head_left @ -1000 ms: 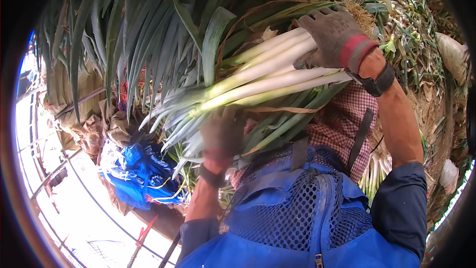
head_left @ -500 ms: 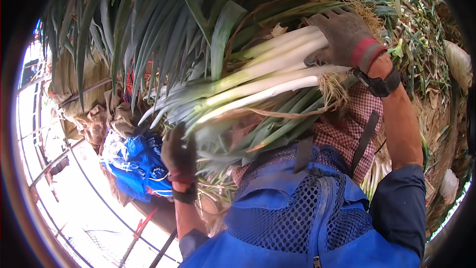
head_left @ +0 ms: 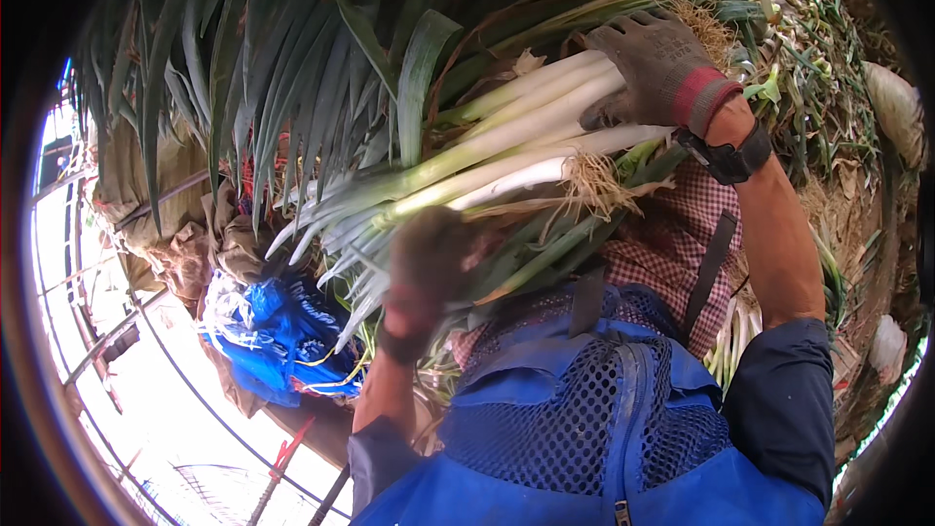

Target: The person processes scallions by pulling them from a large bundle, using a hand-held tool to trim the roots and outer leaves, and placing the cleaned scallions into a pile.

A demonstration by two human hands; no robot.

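hands (head_left: 657,68) number two, the right gripping one bunch of leeks (head_left: 531,127).

Leaves (head_left: 282,88) crowd above the leeks (head_left: 526,131) — room shows between right forearm (head_left: 784,234) and vest (head_left: 575,419)

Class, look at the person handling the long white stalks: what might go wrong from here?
One rooted stalk lies below the right hand, seemingly outside its grasp, so it might slip away from the other white stalks. The left hand, blurred, is close to the green leaf ends, so leaves could perhaps bend or tear.
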